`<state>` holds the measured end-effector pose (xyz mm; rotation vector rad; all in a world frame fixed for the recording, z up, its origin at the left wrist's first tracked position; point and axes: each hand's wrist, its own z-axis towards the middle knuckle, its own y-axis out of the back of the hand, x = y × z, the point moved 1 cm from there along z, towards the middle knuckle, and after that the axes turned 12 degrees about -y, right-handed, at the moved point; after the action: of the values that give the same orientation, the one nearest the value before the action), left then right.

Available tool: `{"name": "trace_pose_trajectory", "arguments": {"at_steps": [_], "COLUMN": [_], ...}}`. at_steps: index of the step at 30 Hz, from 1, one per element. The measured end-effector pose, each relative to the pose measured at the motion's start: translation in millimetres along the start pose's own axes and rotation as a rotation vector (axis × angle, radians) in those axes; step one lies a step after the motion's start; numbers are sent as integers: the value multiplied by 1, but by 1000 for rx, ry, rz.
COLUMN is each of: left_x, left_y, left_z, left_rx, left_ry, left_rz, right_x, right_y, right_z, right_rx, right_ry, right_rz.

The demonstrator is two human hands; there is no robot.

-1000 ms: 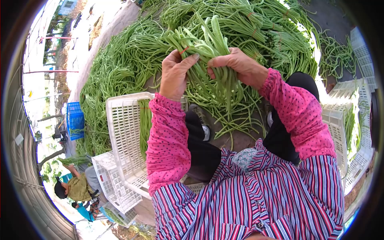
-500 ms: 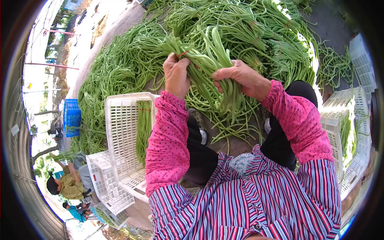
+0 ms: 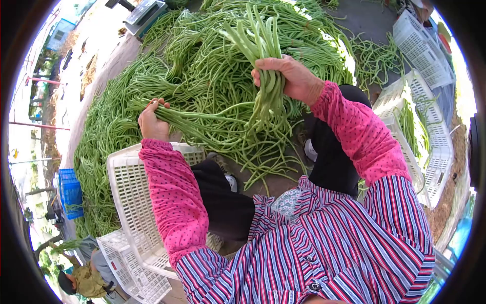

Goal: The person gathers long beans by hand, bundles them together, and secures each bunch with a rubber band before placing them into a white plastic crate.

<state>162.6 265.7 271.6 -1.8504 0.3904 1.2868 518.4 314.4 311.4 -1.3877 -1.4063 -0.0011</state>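
Long green beans lie in a big pile (image 3: pixel 202 55) on the ground in front of me. My right hand (image 3: pixel 296 78) is closed round the middle of a thick bunch of beans (image 3: pixel 271 96), whose upper ends fan out above the fist. Farther left, my left hand (image 3: pixel 154 121) has its fingers closed on one end of another bunch (image 3: pixel 187 124), which stretches right toward the beans under my right hand. Whether a red band is on either bunch, I cannot tell.
A white crate (image 3: pixel 132 195) stands by my left arm, with another (image 3: pixel 119 263) beyond it. To the right are a white crate with beans (image 3: pixel 440 167) and stacked crates (image 3: pixel 420 45). A blue crate (image 3: pixel 71 192), a scale (image 3: pixel 144 17) and another person (image 3: pixel 88 278) are at the left.
My hands have moved apart, the left one going left and down with its bunch, the right one up and slightly left. The view has shifted, and a scale has come in at the top.
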Motion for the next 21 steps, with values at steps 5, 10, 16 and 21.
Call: {"name": "trace_pose_trajectory", "arguments": {"at_steps": [5, 10, 16, 21], "left_x": [2, 3, 7, 9], "left_y": [2, 20, 44, 46], "left_z": [1, 11, 26, 30], "left_rx": [20, -135, -247, -252], "left_ry": [41, -65, -116, -39], "left_rz": [-19, 54, 48, 143], "right_x": [41, 88, 137, 197], "right_y": [11, 30, 54, 92], "right_z": [-21, -46, -83, -131], "right_rx": [-63, -54, -25, -182], "right_ry": [159, 325, 476, 599], "right_rz": [72, 89, 252, 211]}}
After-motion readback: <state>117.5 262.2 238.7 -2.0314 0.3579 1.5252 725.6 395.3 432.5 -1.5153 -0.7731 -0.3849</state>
